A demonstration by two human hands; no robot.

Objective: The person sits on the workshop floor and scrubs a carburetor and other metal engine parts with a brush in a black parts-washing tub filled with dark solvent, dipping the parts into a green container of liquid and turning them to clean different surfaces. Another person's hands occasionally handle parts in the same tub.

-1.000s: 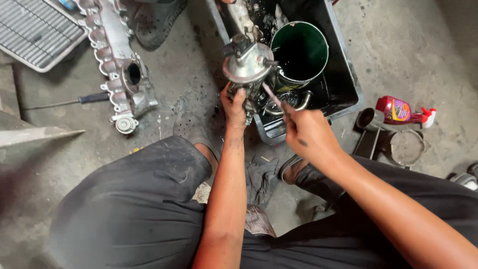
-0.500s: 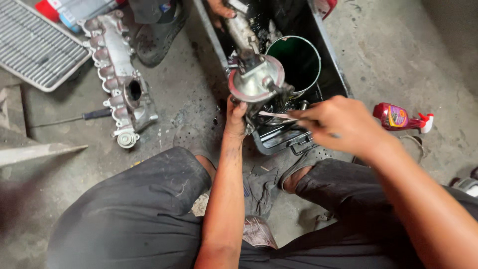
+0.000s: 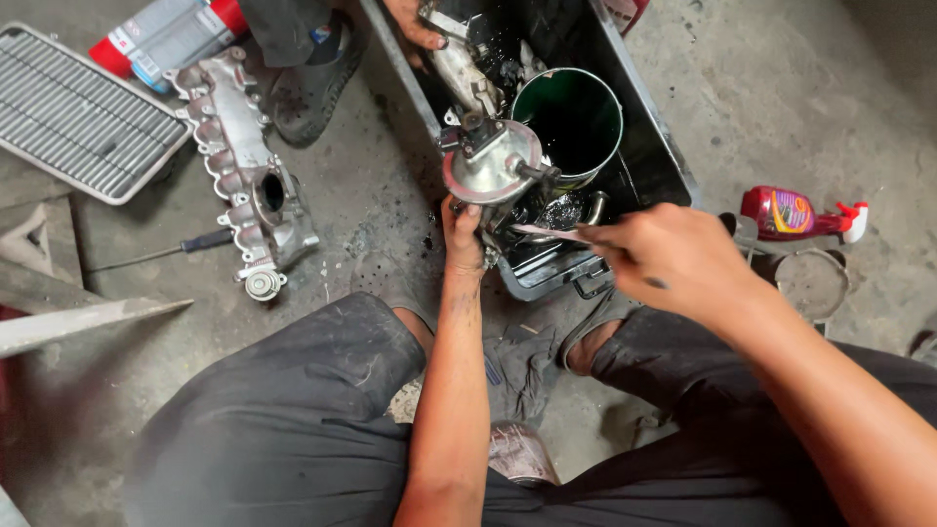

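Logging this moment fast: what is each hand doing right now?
Left hand: closed, holding the round silver metal engine part from below.
Right hand: closed on a thin pale brush-like tool.

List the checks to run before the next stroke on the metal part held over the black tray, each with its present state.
1. Left hand grips the round metal part from below: ok.
2. Right hand holds the thin brush, tip pointing at the part: ok.
3. Part sits above the black tray: ok.
4. Green bucket upright in the tray: ok.
5. Another person's hand at the tray's far end, apart from the part: ok.
6. Brush bristles wet: cannot tell.
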